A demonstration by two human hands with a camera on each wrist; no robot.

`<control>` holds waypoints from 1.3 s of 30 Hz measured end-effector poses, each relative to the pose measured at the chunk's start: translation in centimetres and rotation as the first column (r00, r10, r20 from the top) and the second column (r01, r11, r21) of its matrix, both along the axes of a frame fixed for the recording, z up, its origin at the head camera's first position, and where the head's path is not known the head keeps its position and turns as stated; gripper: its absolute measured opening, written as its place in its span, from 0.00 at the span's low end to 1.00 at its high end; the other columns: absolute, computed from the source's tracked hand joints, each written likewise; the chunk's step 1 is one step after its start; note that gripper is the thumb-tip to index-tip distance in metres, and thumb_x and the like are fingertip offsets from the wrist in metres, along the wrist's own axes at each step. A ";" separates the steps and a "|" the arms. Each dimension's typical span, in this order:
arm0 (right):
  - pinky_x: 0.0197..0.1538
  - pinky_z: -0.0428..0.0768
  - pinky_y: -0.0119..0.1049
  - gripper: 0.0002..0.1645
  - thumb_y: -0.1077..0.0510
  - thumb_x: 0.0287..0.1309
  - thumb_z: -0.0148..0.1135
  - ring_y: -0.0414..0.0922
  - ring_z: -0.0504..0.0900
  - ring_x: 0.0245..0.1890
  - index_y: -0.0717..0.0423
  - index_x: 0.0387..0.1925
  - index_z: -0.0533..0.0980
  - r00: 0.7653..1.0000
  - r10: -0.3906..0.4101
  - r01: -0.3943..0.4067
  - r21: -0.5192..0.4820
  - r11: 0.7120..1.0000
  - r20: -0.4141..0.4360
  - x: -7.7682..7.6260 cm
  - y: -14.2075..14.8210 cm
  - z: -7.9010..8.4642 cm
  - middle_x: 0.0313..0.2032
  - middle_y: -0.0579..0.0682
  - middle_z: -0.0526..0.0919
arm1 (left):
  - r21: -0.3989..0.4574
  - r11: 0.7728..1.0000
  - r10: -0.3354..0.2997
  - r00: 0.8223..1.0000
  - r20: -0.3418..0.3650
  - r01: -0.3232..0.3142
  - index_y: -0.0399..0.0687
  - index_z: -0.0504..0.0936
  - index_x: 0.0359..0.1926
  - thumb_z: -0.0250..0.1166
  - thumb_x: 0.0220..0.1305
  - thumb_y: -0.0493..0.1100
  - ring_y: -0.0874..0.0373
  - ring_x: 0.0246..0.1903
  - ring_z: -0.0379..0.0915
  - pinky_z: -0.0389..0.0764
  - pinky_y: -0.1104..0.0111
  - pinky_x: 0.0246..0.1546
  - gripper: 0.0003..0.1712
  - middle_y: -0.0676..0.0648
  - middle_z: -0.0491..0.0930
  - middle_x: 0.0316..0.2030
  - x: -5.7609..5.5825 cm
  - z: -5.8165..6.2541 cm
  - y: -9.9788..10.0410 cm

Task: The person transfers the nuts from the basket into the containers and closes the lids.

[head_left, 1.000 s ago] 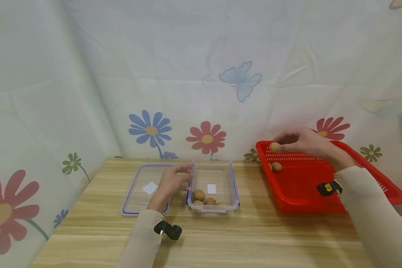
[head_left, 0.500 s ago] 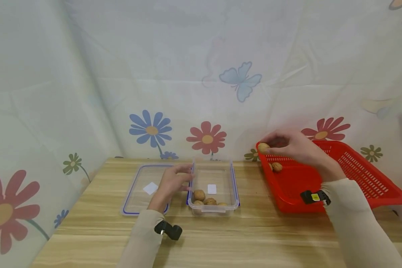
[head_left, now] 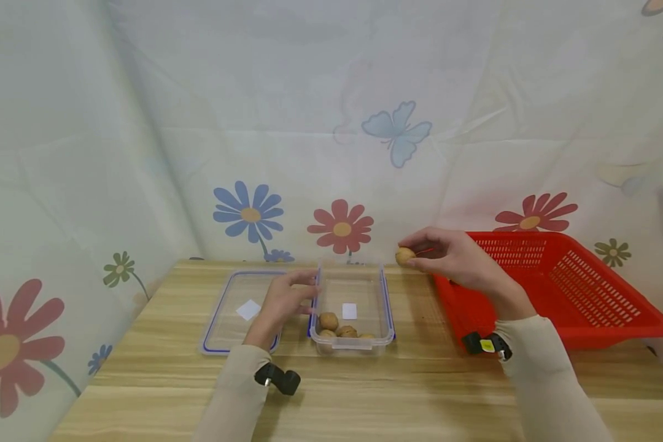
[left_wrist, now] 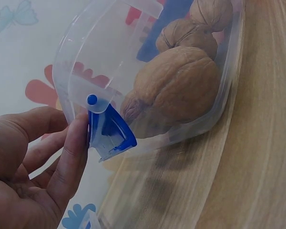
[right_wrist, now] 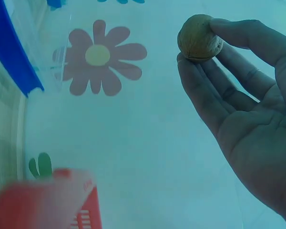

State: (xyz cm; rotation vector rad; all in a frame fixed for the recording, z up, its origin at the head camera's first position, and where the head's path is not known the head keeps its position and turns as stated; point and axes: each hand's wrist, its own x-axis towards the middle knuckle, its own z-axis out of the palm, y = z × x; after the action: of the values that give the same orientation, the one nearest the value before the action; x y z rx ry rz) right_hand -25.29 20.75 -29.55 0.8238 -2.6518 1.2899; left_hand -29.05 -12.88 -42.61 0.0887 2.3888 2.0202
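Right hand (head_left: pixel 447 258): I'm pinching one walnut (head_left: pixel 404 256) between thumb and fingertips, held up in the air, right of the clear container (head_left: pixel 364 343) and just left of the red basket (head_left: pixel 591 336). Left hand (head_left: pixel 283 299): fingers loosely extended, not curled round anything, touching the container's left side; the left wrist view has a finger against the blue latch (left_wrist: pixel 112 131). Container sits upright, lid off, at least four walnuts (head_left: pixel 347 332) bunched at its near end, white label (head_left: pixel 349 311) showing through. Lid (head_left: pixel 226 328) lies flat left of the container, blue seal round the edge, partly behind my left hand. Basket is at the right, slotted walls. All on a wood-grain table (head_left: pixel 376 393); flower-print curtain (head_left: pixel 287 92) at the far side. Black strapped device (head_left: pixel 279 379) on each wrist, pale sleeves.
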 end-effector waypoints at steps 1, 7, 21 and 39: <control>0.57 0.83 0.29 0.22 0.58 0.66 0.75 0.51 0.86 0.54 0.60 0.60 0.83 1.000 0.003 -0.003 -0.013 1.000 0.002 0.0 -0.3 -0.2 0.55 0.53 0.86 | 0.000 1.000 0.000 1.000 0.000 0.000 0.41 0.83 0.66 0.70 0.70 0.35 0.48 0.45 0.84 0.91 0.63 0.35 0.24 0.37 0.82 0.57 0.0 0.0 0.0; 0.58 0.84 0.34 0.21 0.55 0.66 0.75 0.51 0.85 0.53 0.56 0.58 0.83 0.999 -0.007 0.009 -0.054 0.999 0.033 0.0 -1.6 -1.3 0.54 0.52 0.86 | -0.009 1.000 -0.003 1.000 -0.005 0.003 0.42 0.83 0.67 0.70 0.71 0.36 0.48 0.45 0.85 0.91 0.63 0.35 0.25 0.37 0.82 0.57 0.0 -0.1 0.0; 0.56 0.88 0.41 0.18 0.63 0.67 0.72 0.54 0.86 0.51 0.62 0.56 0.82 0.988 0.130 -0.126 -0.057 0.990 0.080 -0.9 -4.8 -4.5 0.51 0.55 0.87 | -0.018 1.000 0.001 1.000 -0.006 -0.001 0.42 0.83 0.66 0.70 0.71 0.35 0.47 0.45 0.84 0.92 0.62 0.36 0.24 0.37 0.81 0.57 0.1 0.0 0.0; 0.56 0.88 0.44 0.15 0.64 0.65 0.75 0.48 0.87 0.47 0.62 0.52 0.85 0.975 0.191 -0.201 0.085 0.976 0.113 -1.8 -8.9 -8.6 0.46 0.49 0.88 | 0.025 1.000 -0.010 1.000 -0.004 0.010 0.39 0.83 0.66 0.70 0.69 0.34 0.46 0.46 0.84 0.92 0.62 0.34 0.25 0.34 0.81 0.57 0.0 0.0 0.0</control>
State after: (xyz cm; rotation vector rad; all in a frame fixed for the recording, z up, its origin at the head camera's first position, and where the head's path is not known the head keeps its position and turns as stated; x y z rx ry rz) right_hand -27.07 11.86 -38.18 1.0857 -2.7930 1.2884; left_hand -29.08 -12.90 -42.57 0.1049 2.3600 2.0480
